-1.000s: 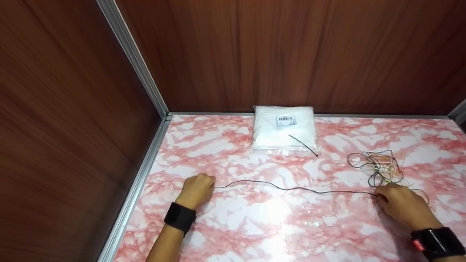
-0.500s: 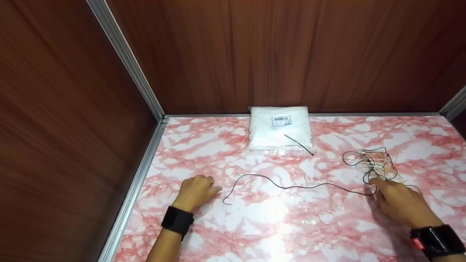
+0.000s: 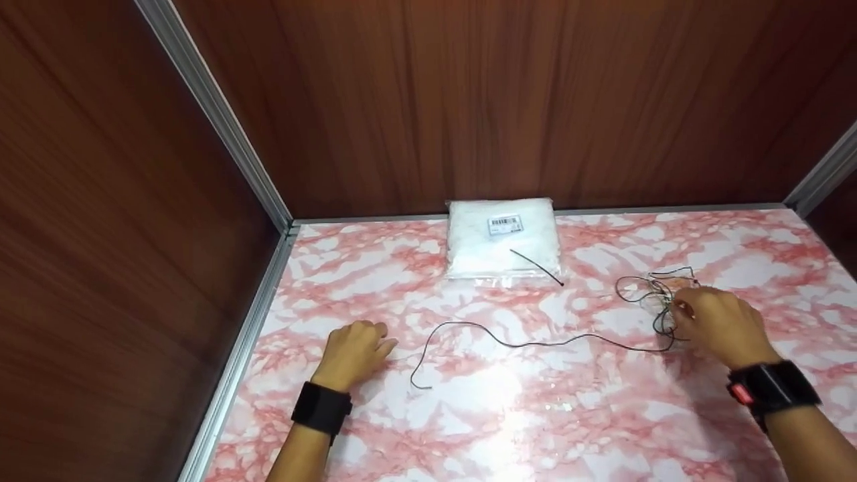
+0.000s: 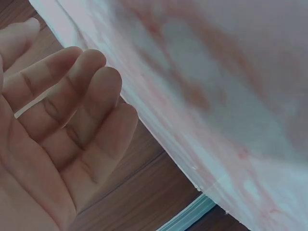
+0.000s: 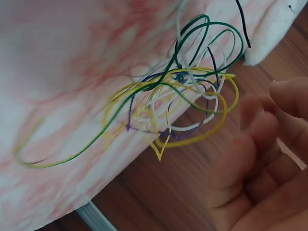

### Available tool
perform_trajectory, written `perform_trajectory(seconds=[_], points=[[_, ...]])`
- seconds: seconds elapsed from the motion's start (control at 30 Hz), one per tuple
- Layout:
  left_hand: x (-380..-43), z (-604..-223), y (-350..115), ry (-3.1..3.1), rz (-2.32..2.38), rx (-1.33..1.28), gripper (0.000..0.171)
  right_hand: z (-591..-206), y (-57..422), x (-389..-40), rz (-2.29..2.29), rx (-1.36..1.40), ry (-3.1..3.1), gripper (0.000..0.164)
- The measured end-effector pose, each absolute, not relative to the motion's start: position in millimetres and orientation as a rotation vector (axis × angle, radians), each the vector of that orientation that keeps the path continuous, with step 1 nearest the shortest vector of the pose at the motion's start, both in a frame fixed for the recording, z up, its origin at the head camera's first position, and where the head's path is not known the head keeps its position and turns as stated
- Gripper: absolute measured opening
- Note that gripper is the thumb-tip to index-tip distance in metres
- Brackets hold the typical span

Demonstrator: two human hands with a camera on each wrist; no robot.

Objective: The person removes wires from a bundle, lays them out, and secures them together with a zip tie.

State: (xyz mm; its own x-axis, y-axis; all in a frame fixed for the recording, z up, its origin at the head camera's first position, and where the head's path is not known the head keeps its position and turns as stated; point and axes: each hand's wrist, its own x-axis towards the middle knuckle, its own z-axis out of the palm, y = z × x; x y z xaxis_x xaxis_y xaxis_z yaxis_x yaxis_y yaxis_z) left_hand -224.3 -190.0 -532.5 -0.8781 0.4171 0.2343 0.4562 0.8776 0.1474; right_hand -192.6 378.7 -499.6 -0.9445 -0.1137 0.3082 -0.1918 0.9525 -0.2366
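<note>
A thin dark wire [image 3: 456, 323] lies in a wavy line across the table, its hooked left end loose. Just left of that end is my left hand [image 3: 353, 351], fingers spread and relaxed; the left wrist view shows its bare palm [image 4: 43, 149]. My right hand [image 3: 726, 325] hovers over a tangle of wires [image 3: 659, 294], covering part of it in the head view. In the right wrist view the tangle's green, yellow, white and purple strands [image 5: 154, 86] sit apart from the loosely bent fingers [image 5: 236, 159], which hold nothing.
A clear bag of white material [image 3: 482, 251] with a barcode label lies against the back wall. Across its front corner rests a short black cable tie [image 3: 535, 266]. Brown wood-look panels [image 3: 375, 107] and metal rails [image 3: 264, 288] border the pink marbled table [image 3: 375, 428].
My left hand has let go of the dark wire's left end, which now curls on the table. The right hand has released the wire and moved up over the tangle. The head view has shifted slightly.
</note>
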Motion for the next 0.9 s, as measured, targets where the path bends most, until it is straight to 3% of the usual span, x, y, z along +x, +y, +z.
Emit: perform_trajectory(seconds=[0.3, 0.67, 0.9], points=[[-230.0, -522.7, -175.3, -2.761, -0.264, -0.744, 0.032, -508.3, 372.6, -235.9, 0.368, 0.089, -2.942, 0.009], [-246.1, -509.6, -134.4, -2.650, -0.186, -0.877, 0.028, -503.6, 374.9, -231.3, 0.343, 0.112, -2.861, 0.018], [-272.3, -482.1, -73.8, -2.647, -0.080, -1.034, 0.014, -495.8, 373.9, -226.8, 0.355, 0.111, -2.748, 0.003]])
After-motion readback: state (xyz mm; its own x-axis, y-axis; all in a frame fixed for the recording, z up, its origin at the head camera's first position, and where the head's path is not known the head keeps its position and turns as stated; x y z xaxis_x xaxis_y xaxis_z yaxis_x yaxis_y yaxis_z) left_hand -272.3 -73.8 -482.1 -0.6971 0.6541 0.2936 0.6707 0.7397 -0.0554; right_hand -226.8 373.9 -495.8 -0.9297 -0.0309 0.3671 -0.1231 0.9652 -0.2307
